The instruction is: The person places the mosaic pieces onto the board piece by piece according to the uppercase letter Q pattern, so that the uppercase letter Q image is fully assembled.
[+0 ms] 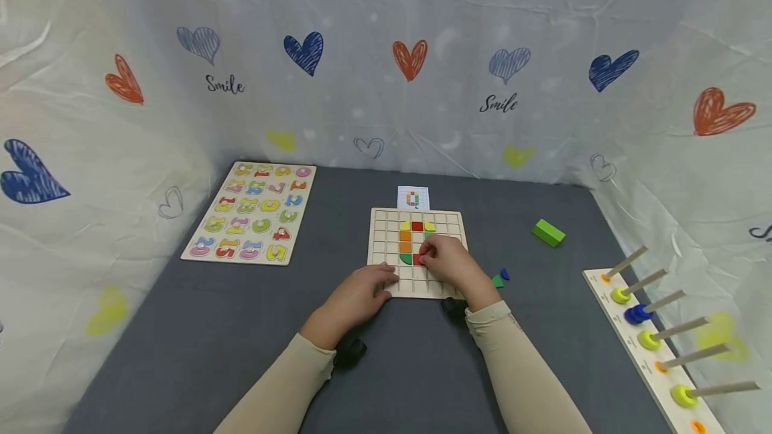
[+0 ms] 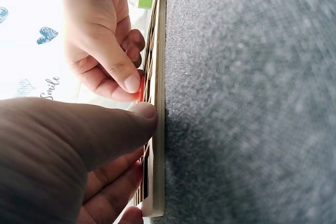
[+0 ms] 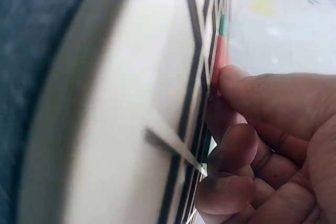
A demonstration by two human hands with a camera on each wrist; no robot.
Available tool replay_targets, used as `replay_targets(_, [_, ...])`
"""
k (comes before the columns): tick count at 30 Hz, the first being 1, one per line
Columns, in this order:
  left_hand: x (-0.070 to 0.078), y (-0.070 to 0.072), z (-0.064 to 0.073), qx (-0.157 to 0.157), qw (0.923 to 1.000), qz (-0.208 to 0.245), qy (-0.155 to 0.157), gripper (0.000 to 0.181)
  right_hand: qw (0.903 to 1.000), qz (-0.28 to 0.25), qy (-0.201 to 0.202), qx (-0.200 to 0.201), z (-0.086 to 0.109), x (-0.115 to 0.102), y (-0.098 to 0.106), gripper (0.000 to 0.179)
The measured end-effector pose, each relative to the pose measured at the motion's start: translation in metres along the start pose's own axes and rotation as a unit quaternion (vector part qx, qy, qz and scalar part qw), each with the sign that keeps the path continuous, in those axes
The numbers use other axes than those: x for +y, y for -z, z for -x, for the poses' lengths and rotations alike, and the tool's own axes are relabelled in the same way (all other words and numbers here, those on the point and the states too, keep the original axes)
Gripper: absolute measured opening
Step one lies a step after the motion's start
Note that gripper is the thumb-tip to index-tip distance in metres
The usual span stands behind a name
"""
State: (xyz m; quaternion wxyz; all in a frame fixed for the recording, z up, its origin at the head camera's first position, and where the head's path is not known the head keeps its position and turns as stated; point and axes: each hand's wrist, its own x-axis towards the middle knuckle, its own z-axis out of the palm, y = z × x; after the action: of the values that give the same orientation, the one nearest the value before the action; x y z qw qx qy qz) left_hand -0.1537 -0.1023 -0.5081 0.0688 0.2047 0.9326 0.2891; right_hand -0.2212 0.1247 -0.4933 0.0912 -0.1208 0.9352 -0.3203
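A wooden grid board (image 1: 384, 280) lies on the table with yellow, red, orange and green tiles in its cells. My right hand (image 1: 449, 261) is over the board's right half, thumb and fingertips pinching a red square tile (image 3: 220, 59) down at the grid. Beside that tile sits a green rounded tile (image 1: 405, 258). My left hand (image 1: 360, 290) rests on the lower left corner of the board, its fingers relaxed. Behind the board lies a pattern card (image 1: 413, 198) with a coloured figure. My right hand hides some cells.
A number puzzle board (image 1: 241, 213) lies at the left. Right of the grid are a green tile (image 1: 497, 281), a small blue tile (image 1: 504, 274) and a green block (image 1: 548, 233). A board with upright pegs and rings (image 1: 657, 360) stands at the right edge.
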Motion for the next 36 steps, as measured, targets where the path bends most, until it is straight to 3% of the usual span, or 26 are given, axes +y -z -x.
replay_targets(7, [-0.002,-0.002,0.0,0.001,1.0,-0.002,-0.003,0.035,0.9999,0.005,0.008,0.013,0.002,0.002,0.007,0.008])
replay_targets(11, [0.0,-0.003,-0.001,-0.006,1.0,0.006,-0.003,0.037,0.9983,-0.001,0.014,0.057,0.018,0.012,0.042,0.009])
replay_targets(14, [0.0,-0.002,0.0,-0.007,0.9999,0.011,0.003,0.037,0.996,0.004,-0.005,0.089,0.037,0.024,0.076,0.017])
replay_targets(16, [0.0,-0.002,0.0,-0.006,0.9999,0.013,0.008,0.037,0.9952,0.019,-0.019,0.094,0.05,0.035,0.093,0.021])
replay_targets(19, [0.0,-0.002,0.001,-0.005,0.9999,0.012,0.011,0.037,0.9961,0.047,-0.029,0.069,0.067,0.056,0.105,0.024])
replay_targets(23, [-0.001,-0.002,0.001,-0.003,0.9999,0.012,0.009,0.037,0.9971,0.073,-0.015,0.01,0.082,0.08,0.099,0.029])
replay_targets(26, [-0.001,-0.002,0.001,-0.004,0.9999,0.012,0.009,0.037,0.9963,0.085,-0.001,-0.012,0.086,0.089,0.087,0.029])
replay_targets(36, [-0.002,-0.004,0.0,0.0,0.9999,0.006,0.009,0.036,0.9951,0.097,-0.018,0.007,0.078,0.087,0.073,0.017])
